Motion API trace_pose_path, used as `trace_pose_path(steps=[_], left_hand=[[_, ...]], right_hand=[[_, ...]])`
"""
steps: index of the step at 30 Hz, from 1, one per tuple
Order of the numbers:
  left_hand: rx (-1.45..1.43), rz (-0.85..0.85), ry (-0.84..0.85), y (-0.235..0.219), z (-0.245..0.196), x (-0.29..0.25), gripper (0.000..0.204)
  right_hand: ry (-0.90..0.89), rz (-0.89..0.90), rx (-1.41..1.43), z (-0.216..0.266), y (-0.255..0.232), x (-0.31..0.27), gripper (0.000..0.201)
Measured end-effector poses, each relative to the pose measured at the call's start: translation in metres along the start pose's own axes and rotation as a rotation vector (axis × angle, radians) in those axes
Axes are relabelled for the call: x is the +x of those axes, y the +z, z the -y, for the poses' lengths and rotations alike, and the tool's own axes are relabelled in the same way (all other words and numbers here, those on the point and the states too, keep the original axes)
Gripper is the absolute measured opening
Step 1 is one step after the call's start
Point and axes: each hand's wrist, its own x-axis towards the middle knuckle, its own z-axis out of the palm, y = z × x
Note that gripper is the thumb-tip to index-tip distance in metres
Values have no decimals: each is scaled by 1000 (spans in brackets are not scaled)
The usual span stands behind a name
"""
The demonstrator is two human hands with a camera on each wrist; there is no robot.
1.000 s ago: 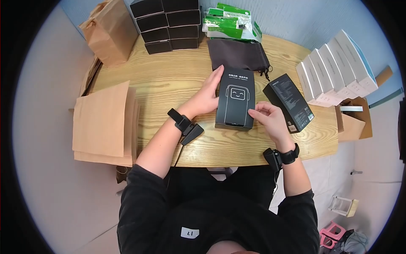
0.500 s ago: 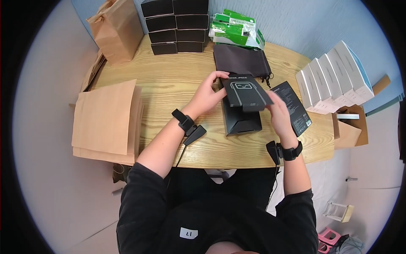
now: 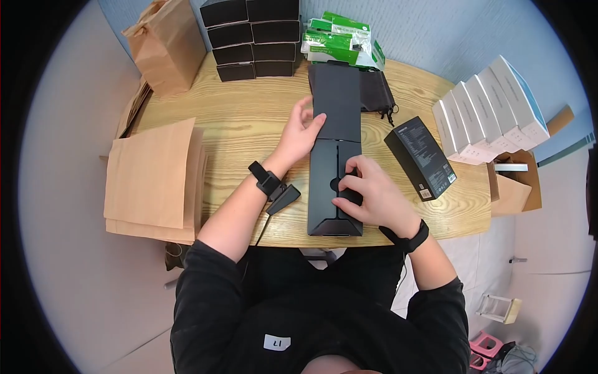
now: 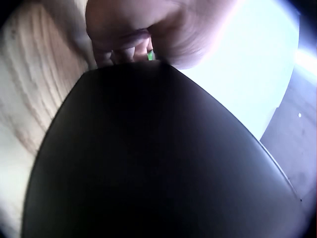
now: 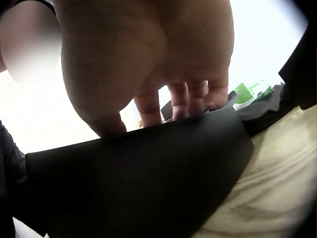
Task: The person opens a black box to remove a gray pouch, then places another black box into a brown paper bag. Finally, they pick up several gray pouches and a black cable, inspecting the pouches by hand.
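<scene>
A long black box point(image 3: 322, 187) lies on the table with its lid point(image 3: 337, 103) folded back toward the dark pouch point(image 3: 377, 87). The left hand point(image 3: 300, 134) holds the lid's left edge, thumb on its inner face. Inside the box, the right hand point(image 3: 375, 193) has its bent fingers and thumb at a rounded cutout along the seam of an inner flap point(image 3: 350, 215). What lies under the flap is hidden. In the left wrist view the left hand point(image 4: 158, 27) shows at the top; in the right wrist view the right hand point(image 5: 148, 59) points its fingers down behind a black edge.
A second black box point(image 3: 420, 156) lies to the right, beside a row of white boxes point(image 3: 492, 112). Stacked black boxes point(image 3: 252, 40) and green packets point(image 3: 339, 40) stand at the back. Brown paper bags point(image 3: 149, 181) lie left; another point(image 3: 165, 50) stands behind them.
The lid, shut and then being lifted in the earlier frames, now lies folded back. The box sits nearer the front edge. The right hand has left the lid and moved to the inner flap.
</scene>
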Motion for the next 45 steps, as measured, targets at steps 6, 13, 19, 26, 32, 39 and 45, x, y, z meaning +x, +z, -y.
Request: trace_pose_path(steps=[6, 13, 19, 26, 32, 39, 45], left_hand=[[650, 199, 268, 4, -25, -18, 96], [445, 382, -21, -2, -30, -15, 101], [549, 325, -21, 4, -28, -18, 100], [310, 283, -14, -9, -22, -9, 71], [-431, 477, -251, -22, -29, -2, 72], [-27, 516, -308, -44, -34, 7, 69], [-35, 598, -309, -41, -38, 4, 62]], right_hand=[[33, 5, 36, -5, 7, 1, 27], [130, -46, 172, -1, 0, -4, 32], [391, -87, 445, -2, -2, -14, 18], [434, -241, 523, -27, 6, -41, 16], [615, -110, 432, -41, 15, -55, 33], [356, -160, 137, -20, 5, -39, 46], [79, -53, -80, -11, -18, -11, 40]])
